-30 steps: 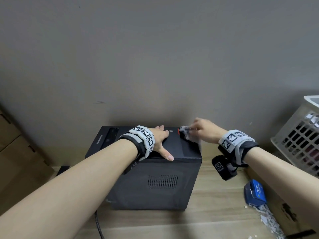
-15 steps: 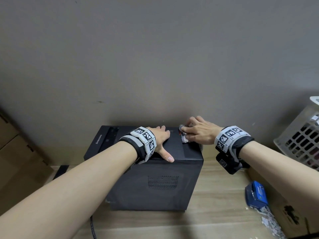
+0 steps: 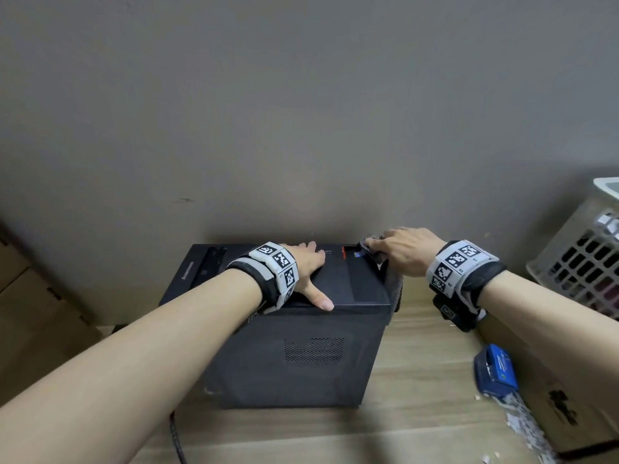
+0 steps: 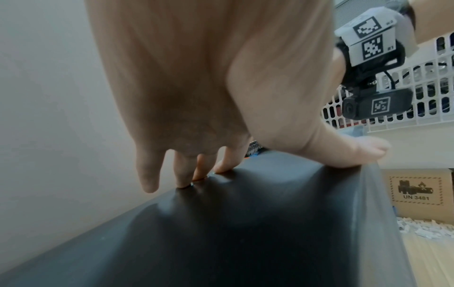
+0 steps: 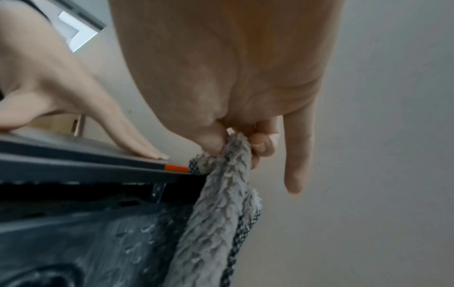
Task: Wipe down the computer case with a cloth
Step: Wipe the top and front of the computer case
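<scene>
A black computer case lies on its side on a wooden floor against the wall. My left hand rests flat on its top panel, fingers straight and thumb at the near edge. At the case's far right corner my right hand pinches a grey fuzzy cloth between thumb and curled fingers, little finger sticking out. The cloth hangs down the case's right side, its upper end lying by the small orange strip.
A white lattice basket stands at the right. A cardboard box with a blue packet and white scraps beside it lies at the right front. More cardboard boxes stand at the left. A cable runs from under the case.
My right hand with the cloth has slid from the top of the far right corner to the right edge; the cloth now drapes down the side. The left hand has stayed put.
</scene>
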Demonstrator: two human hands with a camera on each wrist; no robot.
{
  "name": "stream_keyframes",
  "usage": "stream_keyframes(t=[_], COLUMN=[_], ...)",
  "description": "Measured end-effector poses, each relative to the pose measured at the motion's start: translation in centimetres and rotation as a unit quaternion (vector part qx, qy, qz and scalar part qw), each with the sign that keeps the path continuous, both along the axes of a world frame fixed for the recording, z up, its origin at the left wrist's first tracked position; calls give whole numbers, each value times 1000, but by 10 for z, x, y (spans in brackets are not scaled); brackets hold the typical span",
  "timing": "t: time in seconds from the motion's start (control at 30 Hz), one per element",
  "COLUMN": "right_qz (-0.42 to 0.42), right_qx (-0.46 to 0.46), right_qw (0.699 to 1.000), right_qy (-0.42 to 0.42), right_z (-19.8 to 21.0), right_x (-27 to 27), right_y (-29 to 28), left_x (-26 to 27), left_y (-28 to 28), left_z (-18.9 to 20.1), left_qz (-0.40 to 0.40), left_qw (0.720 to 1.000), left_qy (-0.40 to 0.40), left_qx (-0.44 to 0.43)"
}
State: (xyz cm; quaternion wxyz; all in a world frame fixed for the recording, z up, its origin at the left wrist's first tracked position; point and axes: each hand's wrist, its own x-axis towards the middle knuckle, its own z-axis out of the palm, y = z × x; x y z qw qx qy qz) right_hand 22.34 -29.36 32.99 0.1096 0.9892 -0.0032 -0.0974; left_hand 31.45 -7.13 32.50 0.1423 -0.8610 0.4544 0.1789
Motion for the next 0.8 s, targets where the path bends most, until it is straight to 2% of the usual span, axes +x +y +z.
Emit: stream_keyframes(t=[0.1,0.2,0.33,0.43,0.6,0.73,0.8], right_qz=[-5,45,105,90,55,113,122], right_qx=[44,73,15,14,157,184,233], right_qw=[999,996,994,995,986,976,963], right_qy=[-9,-8,-35,-32,10,25,56], right_z=[3,0,-14,-17,-21,-11,-7], right_x=[-5,-3,12,19,26,26,19], right_y=[-10,-2,18,12,5,5,4], left_x=[-2,-3,-4,-5,-5,-5,-4], left_y=[1,1,5,6,2,0,-2], left_z=[1,2,3,2,2,3,2], left_qz=[2,3,1,0,-2,0,2], left_qw=[1000,1000,1000,1000,1000,1000,1000], left_qy=[2,1,6,5,0,-7,-9], left_qx=[2,5,3,-6,-2,10,7])
